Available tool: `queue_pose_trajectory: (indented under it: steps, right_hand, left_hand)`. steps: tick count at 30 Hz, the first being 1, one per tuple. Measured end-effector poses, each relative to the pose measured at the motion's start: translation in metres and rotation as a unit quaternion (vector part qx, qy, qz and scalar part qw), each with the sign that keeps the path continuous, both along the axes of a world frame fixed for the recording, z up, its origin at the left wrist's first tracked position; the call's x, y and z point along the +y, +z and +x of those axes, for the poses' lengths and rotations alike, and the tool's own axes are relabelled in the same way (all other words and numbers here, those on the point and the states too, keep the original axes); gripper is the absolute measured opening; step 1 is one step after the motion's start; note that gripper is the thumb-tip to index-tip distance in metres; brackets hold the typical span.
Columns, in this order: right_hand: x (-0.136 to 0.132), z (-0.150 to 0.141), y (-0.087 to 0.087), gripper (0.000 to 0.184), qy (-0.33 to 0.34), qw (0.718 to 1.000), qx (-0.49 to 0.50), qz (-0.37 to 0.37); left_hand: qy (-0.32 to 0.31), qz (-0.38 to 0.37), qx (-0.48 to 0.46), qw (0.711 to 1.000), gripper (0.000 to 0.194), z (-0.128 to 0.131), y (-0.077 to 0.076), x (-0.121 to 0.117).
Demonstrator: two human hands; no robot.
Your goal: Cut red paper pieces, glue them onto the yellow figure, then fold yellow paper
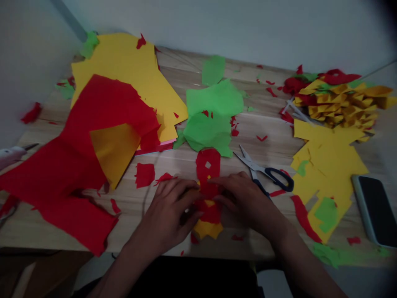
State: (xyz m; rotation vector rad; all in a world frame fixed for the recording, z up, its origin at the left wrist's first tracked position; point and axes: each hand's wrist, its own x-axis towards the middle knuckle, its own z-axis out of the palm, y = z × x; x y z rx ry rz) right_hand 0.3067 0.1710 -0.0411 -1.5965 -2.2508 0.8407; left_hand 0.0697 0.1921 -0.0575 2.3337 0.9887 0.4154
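Note:
At the front middle of the table lies a red paper cutout (208, 163) with a small diamond-shaped hole, over a yellow paper piece (208, 230) with a pointed lower edge. From the left, my left hand (173, 209) grips the edge of the red paper between thumb and fingers. My right hand (240, 196) pinches the opposite edge, its index finger stretched across the paper. Fingers hide part of the cutout's middle. Just beyond my right hand, scissors (263, 169) with dark handles lie with their blades slightly apart.
Large red paper (83, 124) and yellow sheets (130, 74) spread over the left. Green paper (214, 111) lies beyond my hands. At right are folded yellow pieces (344, 105), a cut yellow sheet (328, 161) and a phone (376, 211). Red scraps dot the wooden table (257, 116).

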Motion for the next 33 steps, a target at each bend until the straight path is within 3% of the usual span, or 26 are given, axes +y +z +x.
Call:
queue_pose_trajectory:
  steps: [13, 20, 33]
  right_hand:
    - [0.006, 0.0, 0.001, 0.031, 0.043, 0.999, 0.005, 0.005]
    - [0.001, 0.0, -0.002, 0.028, 0.018, 1.0, 0.003, 0.012]
    - [-0.008, -0.004, -0.012, 0.023, 0.02, 0.992, -0.057, 0.108]
  left_hand:
    - [0.007, 0.022, 0.014, 1.0, 0.031, 0.002, -0.002, 0.0]
    - [0.009, 0.02, 0.011, 1.0, 0.031, 0.003, -0.005, 0.0]
    - [0.017, 0.027, 0.016, 0.999, 0.033, 0.003, -0.005, -0.001]
